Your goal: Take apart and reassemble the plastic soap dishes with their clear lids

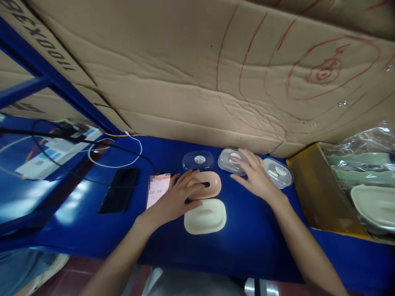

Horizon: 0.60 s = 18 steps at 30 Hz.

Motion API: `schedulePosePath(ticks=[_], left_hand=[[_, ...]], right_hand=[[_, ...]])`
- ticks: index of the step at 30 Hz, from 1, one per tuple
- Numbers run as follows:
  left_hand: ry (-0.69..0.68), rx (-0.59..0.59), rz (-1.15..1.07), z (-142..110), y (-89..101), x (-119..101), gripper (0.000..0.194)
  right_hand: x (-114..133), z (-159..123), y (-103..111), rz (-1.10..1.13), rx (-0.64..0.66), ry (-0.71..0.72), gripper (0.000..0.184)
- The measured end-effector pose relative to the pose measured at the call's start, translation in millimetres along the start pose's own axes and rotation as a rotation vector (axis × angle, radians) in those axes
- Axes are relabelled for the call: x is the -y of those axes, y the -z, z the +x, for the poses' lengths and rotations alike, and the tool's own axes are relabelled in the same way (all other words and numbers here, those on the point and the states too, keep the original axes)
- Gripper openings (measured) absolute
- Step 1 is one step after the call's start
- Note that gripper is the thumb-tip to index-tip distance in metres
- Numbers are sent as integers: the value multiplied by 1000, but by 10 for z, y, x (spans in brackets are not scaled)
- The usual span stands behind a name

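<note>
My left hand (177, 195) lies over a peach oval dish with a dark slot in its middle (214, 185). Its fingers are spread, and the thumb reaches the far edge of a cream oval piece with a raised centre (206, 222), which is nearer to me. With fingers apart, my right hand (254, 170) is at the right side of a clear plastic oval container with a round white label (226, 160). Whether the fingertips touch it, I cannot tell. Another clear labelled piece (189, 161) sits behind the peach dish. A third clear labelled container (285, 179) is partly behind my right wrist.
Left of my hand lie a phone showing a timer (159, 187) and a dark phone (119, 191). Cables run to a white power strip (46, 154). On the right, a cardboard box (321, 201) holds pale green and cream pieces. A cardboard wall (173, 82) stands behind.
</note>
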<state>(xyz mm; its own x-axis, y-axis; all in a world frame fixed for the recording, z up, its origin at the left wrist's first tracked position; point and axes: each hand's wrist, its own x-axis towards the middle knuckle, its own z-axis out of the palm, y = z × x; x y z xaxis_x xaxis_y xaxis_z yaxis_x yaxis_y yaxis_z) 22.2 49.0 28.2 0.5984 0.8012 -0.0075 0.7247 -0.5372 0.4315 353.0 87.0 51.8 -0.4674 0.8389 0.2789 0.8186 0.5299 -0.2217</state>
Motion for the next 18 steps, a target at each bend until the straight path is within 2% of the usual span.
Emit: schedulePosePath(ticks=[2, 4, 6, 9, 11, 13, 15, 18], left_hand=[[-26, -38, 13, 3, -3, -101, 52], [-81, -68, 33, 7, -16, -232, 48], [-157, -75, 63, 17, -43, -377, 47], [-252, -66, 118, 69, -115, -589, 48], [-275, -62, 149, 138, -192, -712, 50], [-272, -63, 177, 220, -286, -812, 54], [-273, -64, 200, 293, -377, -883, 59], [-298, -65, 213, 350, -461, -933, 62]], right_hand=[[-230, 124, -42, -3, 61, -69, 65], [-351, 142, -70, 44, 135, -87, 66], [-384, 76, -30, 128, 178, -78, 67], [-374, -45, 156, 312, 250, -43, 64], [-385, -62, 278, 418, 287, -29, 58], [-425, -13, 317, 433, 264, -24, 53], [-482, 73, 253, 369, 220, -14, 51], [-563, 213, 36, 280, 201, -11, 52]])
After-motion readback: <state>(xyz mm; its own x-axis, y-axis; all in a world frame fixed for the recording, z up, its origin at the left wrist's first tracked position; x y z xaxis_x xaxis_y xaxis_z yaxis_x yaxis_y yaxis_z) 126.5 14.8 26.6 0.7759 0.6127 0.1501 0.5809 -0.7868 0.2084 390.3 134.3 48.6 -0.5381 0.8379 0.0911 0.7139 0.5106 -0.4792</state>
